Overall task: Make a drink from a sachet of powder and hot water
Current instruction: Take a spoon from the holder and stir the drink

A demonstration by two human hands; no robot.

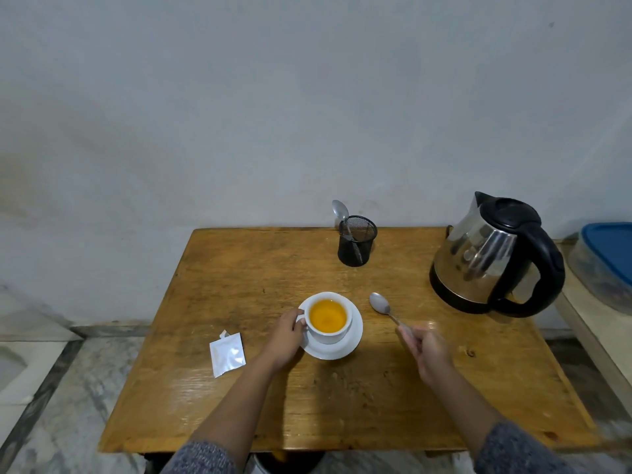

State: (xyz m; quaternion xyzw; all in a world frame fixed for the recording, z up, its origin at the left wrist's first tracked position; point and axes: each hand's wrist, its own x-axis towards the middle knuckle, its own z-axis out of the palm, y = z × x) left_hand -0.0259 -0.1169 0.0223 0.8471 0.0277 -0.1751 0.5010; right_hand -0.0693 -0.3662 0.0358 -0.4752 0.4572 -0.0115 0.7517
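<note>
white cup (329, 318) of orange drink on saucer (354, 340); torn silver sachet (227, 353) flat to its left.

The cup (327, 317) stands on the saucer (345, 347) at bench (239, 275) centre. The sachet (228, 353) lies to its left, a spoon (384, 307) to its right. Behind stands the spoon holder (356, 246); the kettle (492, 258) stands at right rear.

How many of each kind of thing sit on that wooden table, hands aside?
Spoons: 2, one held by the right hand, one in the holder
Cup: 1
Saucer: 1
Sachet: 1
Kettle: 1
Mesh holder: 1
Total: 7
</note>
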